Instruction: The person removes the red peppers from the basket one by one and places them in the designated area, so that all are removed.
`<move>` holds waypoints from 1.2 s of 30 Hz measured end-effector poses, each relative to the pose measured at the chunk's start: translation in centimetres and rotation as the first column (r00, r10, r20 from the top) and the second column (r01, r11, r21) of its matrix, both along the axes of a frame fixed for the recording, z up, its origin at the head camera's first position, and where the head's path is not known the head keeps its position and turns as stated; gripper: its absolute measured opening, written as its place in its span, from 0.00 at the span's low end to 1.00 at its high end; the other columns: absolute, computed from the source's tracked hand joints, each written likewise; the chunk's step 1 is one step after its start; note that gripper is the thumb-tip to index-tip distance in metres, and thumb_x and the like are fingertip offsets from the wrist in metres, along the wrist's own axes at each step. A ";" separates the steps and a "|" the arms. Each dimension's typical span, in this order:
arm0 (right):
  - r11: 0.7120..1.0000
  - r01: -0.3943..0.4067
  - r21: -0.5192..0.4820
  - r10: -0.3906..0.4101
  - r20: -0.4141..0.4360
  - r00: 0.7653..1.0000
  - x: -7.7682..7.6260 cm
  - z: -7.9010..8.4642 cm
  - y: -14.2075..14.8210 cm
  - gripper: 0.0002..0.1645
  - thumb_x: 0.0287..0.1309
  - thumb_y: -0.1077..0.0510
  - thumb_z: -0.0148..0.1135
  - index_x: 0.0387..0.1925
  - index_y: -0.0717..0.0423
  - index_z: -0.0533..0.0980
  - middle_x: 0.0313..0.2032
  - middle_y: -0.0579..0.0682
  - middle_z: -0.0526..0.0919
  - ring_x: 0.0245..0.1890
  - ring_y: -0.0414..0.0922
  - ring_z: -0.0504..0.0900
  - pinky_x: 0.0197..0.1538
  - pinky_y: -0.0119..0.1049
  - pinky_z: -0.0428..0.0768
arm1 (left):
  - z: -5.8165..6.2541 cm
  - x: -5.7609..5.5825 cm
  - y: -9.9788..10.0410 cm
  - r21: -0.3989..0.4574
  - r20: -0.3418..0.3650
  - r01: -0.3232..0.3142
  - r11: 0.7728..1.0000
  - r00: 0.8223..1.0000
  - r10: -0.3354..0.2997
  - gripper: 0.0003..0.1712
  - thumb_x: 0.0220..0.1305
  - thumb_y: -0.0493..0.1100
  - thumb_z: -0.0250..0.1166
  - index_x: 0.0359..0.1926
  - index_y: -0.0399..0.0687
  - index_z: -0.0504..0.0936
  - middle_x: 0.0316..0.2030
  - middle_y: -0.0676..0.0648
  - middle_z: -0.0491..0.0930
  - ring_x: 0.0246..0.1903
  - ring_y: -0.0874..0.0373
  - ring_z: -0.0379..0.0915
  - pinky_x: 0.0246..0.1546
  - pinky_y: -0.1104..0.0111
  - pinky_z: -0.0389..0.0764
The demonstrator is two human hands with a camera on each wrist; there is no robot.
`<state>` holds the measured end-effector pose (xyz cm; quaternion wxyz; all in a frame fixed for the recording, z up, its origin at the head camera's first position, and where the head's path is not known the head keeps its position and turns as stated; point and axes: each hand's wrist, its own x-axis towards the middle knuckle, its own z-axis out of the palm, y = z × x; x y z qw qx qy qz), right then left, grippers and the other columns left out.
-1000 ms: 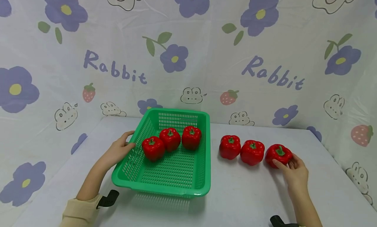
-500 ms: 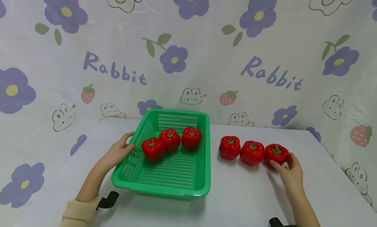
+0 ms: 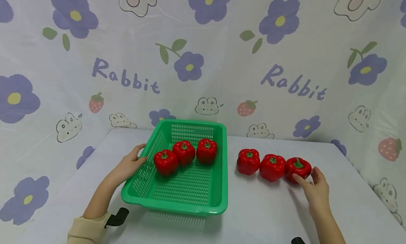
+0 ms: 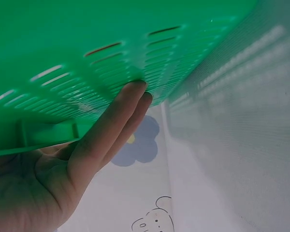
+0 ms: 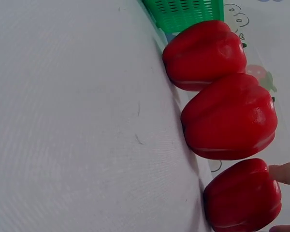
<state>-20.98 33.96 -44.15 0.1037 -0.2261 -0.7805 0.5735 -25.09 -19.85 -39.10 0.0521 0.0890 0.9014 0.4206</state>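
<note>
A green plastic basket (image 3: 182, 208) with slotted walls holds three red bell peppers (image 3: 166, 163) in its far half. My left hand (image 3: 127, 166) grips its left rim, the thumb over the rim. In the left wrist view, two straight fingers (image 4: 116, 121) lie against the outer wall. Right of the basket, three more red bell peppers stand in a row: the left one (image 3: 248, 162), the middle one (image 3: 272, 168) and the right one (image 3: 297, 170). My right hand (image 3: 317, 191) is loosely around the right one, thumb at its front, other fingers slightly off its right side.
The peppers and basket stand on a white-covered table (image 3: 260, 208). Behind them hangs a white curtain (image 3: 228, 61) printed with purple flowers, strawberries and rabbits. A black wrist device (image 3: 117, 217) sits at the left sleeve.
The right bell pepper has moved left beside the middle one and turned a little. My right hand went with it, then loosened slightly to the right. The left hand and basket stayed put.
</note>
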 end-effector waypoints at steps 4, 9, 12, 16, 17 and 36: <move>0.999 0.049 -0.015 -0.049 -0.015 0.999 0.4 0.3 0.1 0.55 0.65 0.40 0.56 0.77 0.55 0.36 0.78 0.55 0.40 0.78 0.53 0.40 0.75 0.52 0.49 | 0.0 0.2 0.3 0.008 0.008 0.010 1.000 1.000 -0.010 0.35 0.75 0.44 0.47 0.75 0.38 0.45 0.48 0.28 0.80 0.28 0.56 0.82 0.29 0.66 0.82; 0.995 0.101 -0.009 -0.101 -0.064 0.993 0.6 0.8 -0.2 0.54 0.65 0.37 0.54 0.78 0.50 0.37 0.78 0.51 0.40 0.79 0.50 0.39 0.76 0.50 0.48 | 0.1 0.4 0.5 0.024 0.015 0.009 1.000 1.000 -0.010 0.36 0.74 0.43 0.47 0.75 0.38 0.45 0.46 0.28 0.81 0.27 0.55 0.83 0.29 0.65 0.83; 0.993 0.117 -0.027 -0.119 -0.106 0.987 0.7 1.5 -0.7 0.53 0.64 0.37 0.55 0.78 0.47 0.38 0.79 0.47 0.40 0.79 0.46 0.39 0.77 0.47 0.47 | 0.1 0.4 0.5 0.019 0.013 0.009 1.000 1.000 -0.009 0.36 0.74 0.43 0.47 0.75 0.38 0.45 0.46 0.28 0.81 0.27 0.55 0.83 0.28 0.65 0.83; 0.991 0.117 -0.063 -0.125 -0.139 0.982 0.6 2.8 -1.6 0.52 0.64 0.39 0.57 0.78 0.42 0.39 0.79 0.42 0.41 0.79 0.43 0.39 0.77 0.43 0.47 | 0.1 0.4 0.4 0.007 0.008 0.006 1.000 1.000 -0.006 0.35 0.74 0.44 0.47 0.75 0.38 0.46 0.45 0.29 0.81 0.26 0.56 0.82 0.28 0.66 0.82; 0.991 0.116 -0.068 -0.125 -0.141 0.982 0.6 3.1 -1.8 0.51 0.64 0.39 0.57 0.78 0.41 0.40 0.78 0.42 0.41 0.79 0.43 0.39 0.77 0.43 0.48 | 0.1 0.3 0.3 0.007 0.008 0.006 1.000 1.000 -0.006 0.35 0.74 0.44 0.48 0.75 0.38 0.46 0.44 0.29 0.81 0.26 0.56 0.82 0.28 0.66 0.82; 0.997 -0.057 -0.047 0.043 -0.257 0.965 -1.8 7.4 -7.2 0.50 0.65 0.45 0.59 0.78 0.44 0.42 0.78 0.43 0.48 0.78 0.42 0.45 0.77 0.39 0.49 | 0.4 0.3 0.1 -0.025 0.005 0.001 1.000 1.000 -0.001 0.35 0.75 0.44 0.47 0.75 0.38 0.46 0.48 0.27 0.79 0.28 0.56 0.81 0.29 0.66 0.81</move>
